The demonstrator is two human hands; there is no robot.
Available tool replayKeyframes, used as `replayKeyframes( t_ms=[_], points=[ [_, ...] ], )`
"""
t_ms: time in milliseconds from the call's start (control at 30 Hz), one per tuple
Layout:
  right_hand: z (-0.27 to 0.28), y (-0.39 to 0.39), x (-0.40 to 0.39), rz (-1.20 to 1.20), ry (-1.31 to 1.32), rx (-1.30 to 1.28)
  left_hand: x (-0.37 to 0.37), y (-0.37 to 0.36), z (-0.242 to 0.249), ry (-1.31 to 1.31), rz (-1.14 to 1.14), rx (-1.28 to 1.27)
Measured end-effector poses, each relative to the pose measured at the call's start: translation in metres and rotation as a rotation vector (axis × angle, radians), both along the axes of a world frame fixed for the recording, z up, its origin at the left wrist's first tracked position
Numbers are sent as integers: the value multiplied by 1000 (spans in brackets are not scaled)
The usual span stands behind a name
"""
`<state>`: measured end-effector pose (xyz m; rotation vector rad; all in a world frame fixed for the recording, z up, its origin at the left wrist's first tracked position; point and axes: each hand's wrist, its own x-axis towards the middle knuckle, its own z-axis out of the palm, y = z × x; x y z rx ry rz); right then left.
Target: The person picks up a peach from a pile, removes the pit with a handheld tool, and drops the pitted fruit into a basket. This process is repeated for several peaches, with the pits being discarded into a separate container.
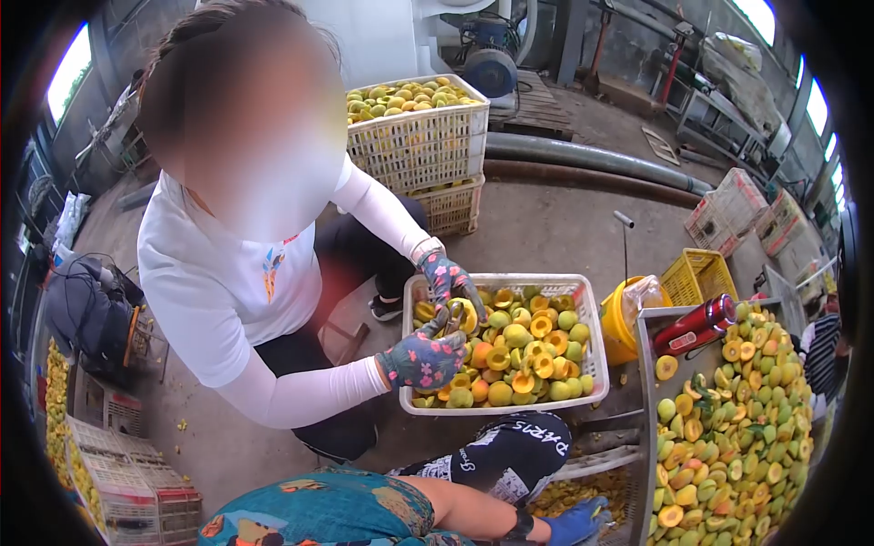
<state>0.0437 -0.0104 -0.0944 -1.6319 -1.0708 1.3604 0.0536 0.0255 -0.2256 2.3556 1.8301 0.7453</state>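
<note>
My left hand (575, 523), in a blue glove, reaches in at the bottom edge beside a heap of fruit scraps (583, 496); its fingers are partly cut off and what they hold, if anything, cannot be made out. My right hand is out of view. Nearest to the left hand is the metal-edged table (648, 428), heaped with halved yellow-green fruit (728, 437). Across from me, a co-worker's two flower-patterned gloved hands (442, 318) hold a cut fruit (462, 315) over a white crate (596, 364) of whole and halved fruit.
A red bottle (694, 326) lies on the table's far end, beside a yellow bucket (619, 318). Stacked crates of fruit (419, 146) stand behind the co-worker. A yellow crate (699, 276) and white crates (728, 211) are at the right; more crates (132, 473) stand lower left.
</note>
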Motion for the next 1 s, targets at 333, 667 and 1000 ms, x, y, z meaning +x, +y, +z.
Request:
replayKeyframes(
  t_ms=[333,667,1000],
  points=[
    [2,-31,31,-12,-40,46,4,2,5,-1123,-17,-454],
    [27,-55,65,0,88,-42,-66,-2,64,-1083,-456,28],
    [82,-90,19,180,-403,335,-146,-27,188,-2162,-390,-602]
  ],
)
